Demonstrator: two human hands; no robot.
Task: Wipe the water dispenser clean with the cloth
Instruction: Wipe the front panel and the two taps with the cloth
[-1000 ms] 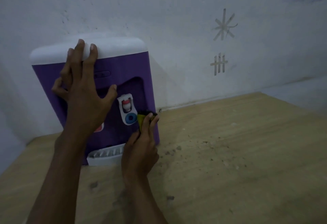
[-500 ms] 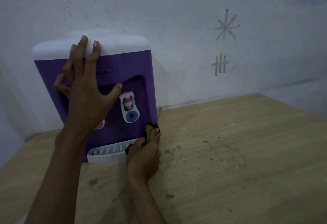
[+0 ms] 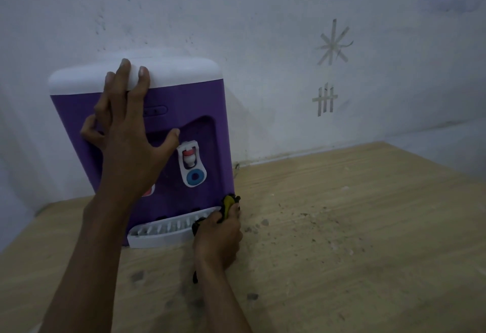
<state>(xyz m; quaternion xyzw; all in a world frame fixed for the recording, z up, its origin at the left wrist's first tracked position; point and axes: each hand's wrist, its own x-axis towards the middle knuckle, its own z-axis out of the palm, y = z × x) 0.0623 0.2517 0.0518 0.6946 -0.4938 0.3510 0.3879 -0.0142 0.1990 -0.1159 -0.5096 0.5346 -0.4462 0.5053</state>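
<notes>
Dispenser [image 3: 184, 111], purple with a white top, stands at the bench's [image 3: 368, 227] back left, close to the wall [image 3: 263, 17]. The left hand [image 3: 128, 146] lies flat on its front, fingers spread wide, fingertips over the white top edge. The right hand [image 3: 218, 235] grips the yellow-and-dark cloth [image 3: 228, 202], fingers curled round it, at the dispenser's lower right corner beside the white drip tray [image 3: 157, 235]. Crumbs [image 3: 302, 217] dot the open bench to the right.

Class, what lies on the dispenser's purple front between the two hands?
In the head view, between the left hand and right hand: a white tap with red spout and blue button.
</notes>
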